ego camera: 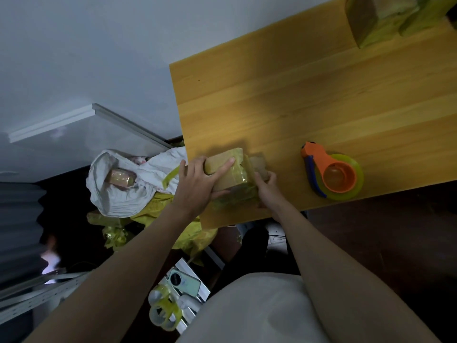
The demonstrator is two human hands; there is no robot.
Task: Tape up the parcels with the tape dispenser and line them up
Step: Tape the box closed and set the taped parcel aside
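Left hand (197, 180) wraps over the parcel (231, 177) at the counter (284, 100) corner; right hand (265, 188) grips its other end. Its long axis runs between them. Beyond the right hand lies the dispenser (332, 170), nearer that hand.

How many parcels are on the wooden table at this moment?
3, as far as I can see. One parcel lies at the near left edge, held by both hands. Two taped parcels sit at the far right corner, cut off by the frame, so more may be hidden.
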